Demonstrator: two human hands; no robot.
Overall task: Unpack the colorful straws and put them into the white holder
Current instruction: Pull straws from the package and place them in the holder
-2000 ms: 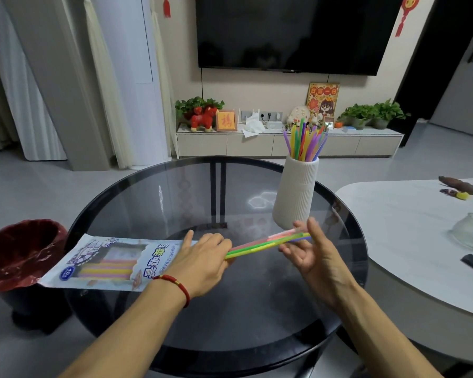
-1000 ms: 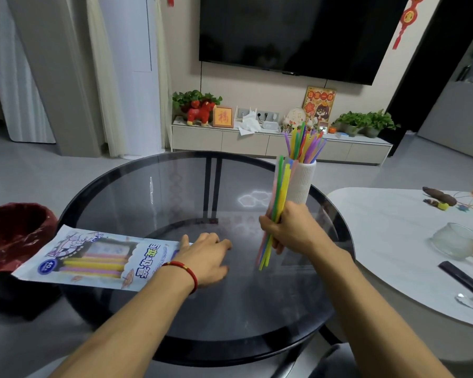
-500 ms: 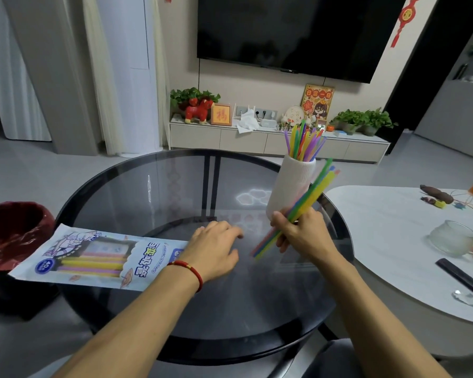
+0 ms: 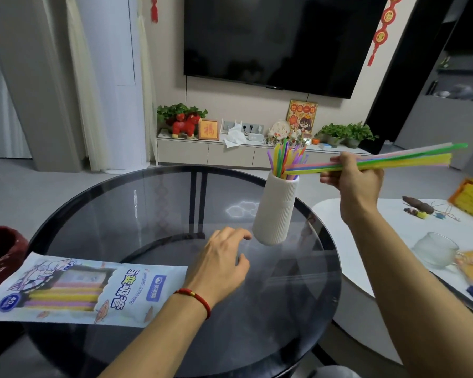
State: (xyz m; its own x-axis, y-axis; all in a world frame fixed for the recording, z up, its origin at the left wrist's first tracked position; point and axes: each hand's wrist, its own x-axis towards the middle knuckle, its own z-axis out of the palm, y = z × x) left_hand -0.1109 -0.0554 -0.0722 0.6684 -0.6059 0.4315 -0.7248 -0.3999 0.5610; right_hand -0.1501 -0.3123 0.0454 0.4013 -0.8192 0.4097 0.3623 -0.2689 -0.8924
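My right hand (image 4: 352, 178) grips a bundle of colorful straws (image 4: 410, 158), held nearly level. Their left tips reach the mouth of the white ribbed holder (image 4: 276, 211), which stands on the round glass table (image 4: 148, 214). Several straws (image 4: 280, 156) stand upright inside the holder. My left hand (image 4: 219, 263) rests on the glass with fingers spread, just left of the holder's base and holding nothing. The straw package (image 4: 77, 290) lies flat at the table's left edge, with yellow and purple straws showing through its window.
A dark red bin (image 4: 0, 252) stands on the floor at the left of the table. At the right is a white table (image 4: 393, 241) with a glass cup (image 4: 434, 249), a yellow packet (image 4: 470, 200) and small items.
My right hand pulled the bundle out of the package, lifted it up and right, and tipped it level with its tips at the holder's mouth. My left hand slid from the package toward the holder.
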